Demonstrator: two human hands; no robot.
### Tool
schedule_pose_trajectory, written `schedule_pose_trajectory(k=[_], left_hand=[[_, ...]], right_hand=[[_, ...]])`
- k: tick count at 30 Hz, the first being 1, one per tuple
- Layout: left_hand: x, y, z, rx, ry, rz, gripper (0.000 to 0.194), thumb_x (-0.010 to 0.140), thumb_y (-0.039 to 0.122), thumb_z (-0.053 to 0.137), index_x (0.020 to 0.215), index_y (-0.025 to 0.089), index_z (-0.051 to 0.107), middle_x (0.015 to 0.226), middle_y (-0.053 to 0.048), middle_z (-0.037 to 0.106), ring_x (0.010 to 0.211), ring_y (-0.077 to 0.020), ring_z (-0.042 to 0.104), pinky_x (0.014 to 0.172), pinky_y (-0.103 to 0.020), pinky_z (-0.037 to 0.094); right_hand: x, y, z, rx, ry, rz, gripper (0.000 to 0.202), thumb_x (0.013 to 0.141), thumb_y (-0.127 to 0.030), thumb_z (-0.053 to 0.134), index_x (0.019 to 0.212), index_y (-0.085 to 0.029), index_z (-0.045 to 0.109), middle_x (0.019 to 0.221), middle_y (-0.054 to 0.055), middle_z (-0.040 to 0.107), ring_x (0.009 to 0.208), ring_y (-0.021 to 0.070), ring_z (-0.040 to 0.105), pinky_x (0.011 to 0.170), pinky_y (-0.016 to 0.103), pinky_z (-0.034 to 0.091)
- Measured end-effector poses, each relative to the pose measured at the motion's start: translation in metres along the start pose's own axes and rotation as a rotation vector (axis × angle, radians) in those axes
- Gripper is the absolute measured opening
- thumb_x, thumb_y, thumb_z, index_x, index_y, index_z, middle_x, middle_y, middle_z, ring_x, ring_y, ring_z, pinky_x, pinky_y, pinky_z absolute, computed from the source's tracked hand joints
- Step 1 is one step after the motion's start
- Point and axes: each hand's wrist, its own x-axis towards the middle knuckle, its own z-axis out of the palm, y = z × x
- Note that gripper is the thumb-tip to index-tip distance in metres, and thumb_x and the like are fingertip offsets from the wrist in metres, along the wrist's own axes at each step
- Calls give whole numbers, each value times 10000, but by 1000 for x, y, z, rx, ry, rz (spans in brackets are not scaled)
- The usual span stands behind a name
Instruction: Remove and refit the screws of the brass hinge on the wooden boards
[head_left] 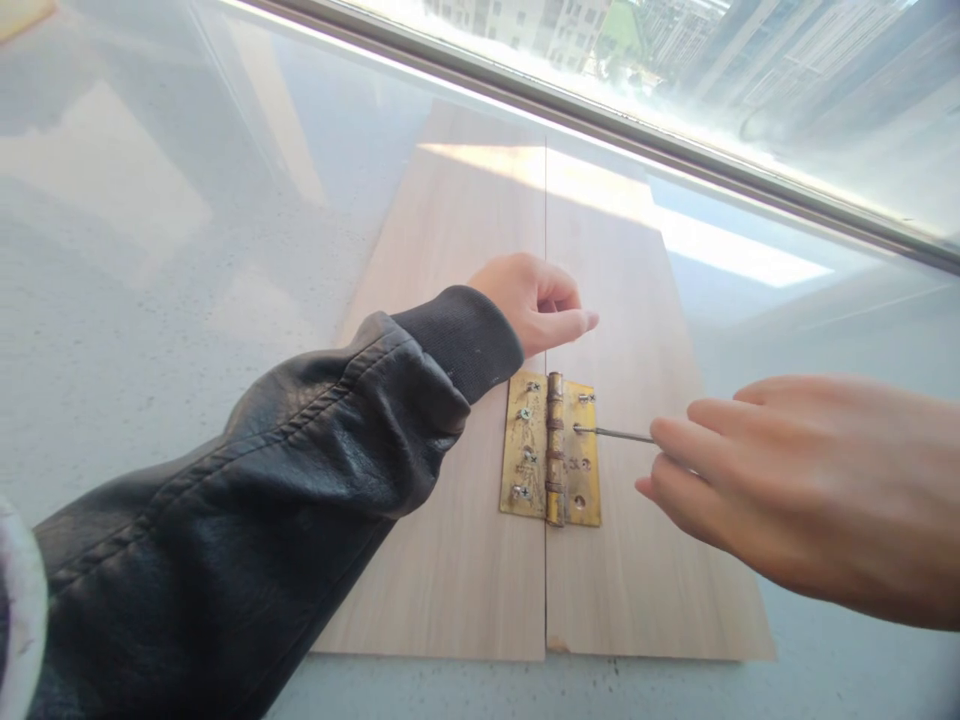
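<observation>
Brass-coloured metal hinge, worn and rectangular (554,450), lies opened flat across the seam between the 2 pale wooden boards, with its barrel along the joint. The right hand (810,490) has its fingers closed around a thin grey metal shaft (626,435); whatever handle it has is hidden. The shaft's tip meets the hinge's right leaf at the 2nd fixing point from the top. The left hand (536,300), in a black leather sleeve with a ribbed cuff (300,480), is just beyond the hinge, fingers curled inward and thumb extended; I cannot tell whether it holds anything small.

The shaft comes in at a low slant, so its tip could skid across the brass and scratch the leaf or the wood if pushed sideways. A bump could also shift the hinge or spread the boards, since the screws seem to stand proud.

Counted: 1 hinge with 2 leaves and 1 barrel; 2 boards, left (420,570) and right (660,570); 4 silver cross-head screws (523,413) on the left leaf; 1 tilted silver screw (587,398) at the right leaf's top; 2 lower round holes (580,502); 1 shaft; 2 hands.
</observation>
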Motion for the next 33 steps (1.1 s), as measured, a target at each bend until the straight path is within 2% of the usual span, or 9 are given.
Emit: schedule_pose_trajectory(k=[3, 9, 13, 15, 18, 21, 24, 29, 33], left_hand=[[0, -1, 0, -7, 6, 4, 260, 847, 297, 627, 721, 91, 724, 539, 40, 483, 558, -80, 424, 542, -258, 313], [1, -2, 1, -19, 16, 14, 261, 843, 299, 632, 711, 93, 724, 543, 40, 481, 564, -84, 421, 550, -266, 309], [1, -2, 1, -17, 15, 13, 257, 839, 292, 633, 706, 92, 722, 552, 37, 482, 572, -84, 425, 551, -268, 305], [1, -2, 1, -14, 9, 10, 261, 844, 296, 631, 712, 91, 724, 547, 40, 475, 571, -84, 422, 549, -268, 304], [1, -2, 1, -18, 9, 14, 261, 849, 294, 629, 722, 89, 728, 540, 42, 468, 569, -85, 417, 546, -269, 303], [1, -3, 1, -22, 21, 21, 254, 847, 283, 628, 709, 92, 722, 535, 42, 464, 568, -86, 415, 544, -271, 303], [1, -3, 1, -16, 17, 20, 254, 849, 282, 624, 709, 93, 721, 532, 40, 466, 568, -88, 416, 546, -273, 306], [1, -2, -1, -4, -4, 22, 270, 857, 300, 617, 729, 90, 728, 540, 38, 472, 572, -89, 421, 553, -277, 313], [1, -2, 0, -11, 6, 10, 260, 849, 297, 620, 718, 98, 724, 535, 39, 466, 574, -91, 417, 550, -279, 307]], right_hand=[[16, 2, -8, 88, 41, -56, 306, 843, -101, 471, 562, -218, 436, 501, -5, 418, 423, 149, 220, 528, 345, 85], [37, 6, -15, 610, -465, 724, 493, 884, -477, 463, 513, -181, 331, 497, -15, 316, 445, 95, 239, 436, 294, 227], [37, 9, -13, 1001, -620, 939, 480, 911, -537, 403, 581, -192, 448, 533, -13, 350, 474, 101, 297, 458, 282, 250], [35, 7, -11, 957, -556, 887, 331, 868, -434, 477, 632, -204, 506, 535, -12, 407, 460, 108, 350, 448, 276, 256], [26, 1, -8, 539, -208, 548, 117, 789, -218, 534, 680, -220, 493, 543, -21, 452, 443, 119, 388, 462, 279, 236], [16, -5, -9, 166, 91, 157, 213, 799, -44, 424, 693, -225, 461, 569, -4, 450, 456, 143, 359, 514, 320, 168], [11, -7, -12, -18, 187, -40, 305, 806, 38, 384, 710, -226, 503, 605, 18, 476, 492, 175, 356, 554, 354, 126], [17, -7, -15, 33, 181, -62, 301, 801, 28, 410, 622, -211, 446, 568, 7, 441, 472, 156, 281, 550, 347, 89], [24, -8, -12, 207, 14, 204, 326, 867, -159, 451, 547, -209, 417, 486, -6, 394, 451, 126, 162, 513, 324, 89]])
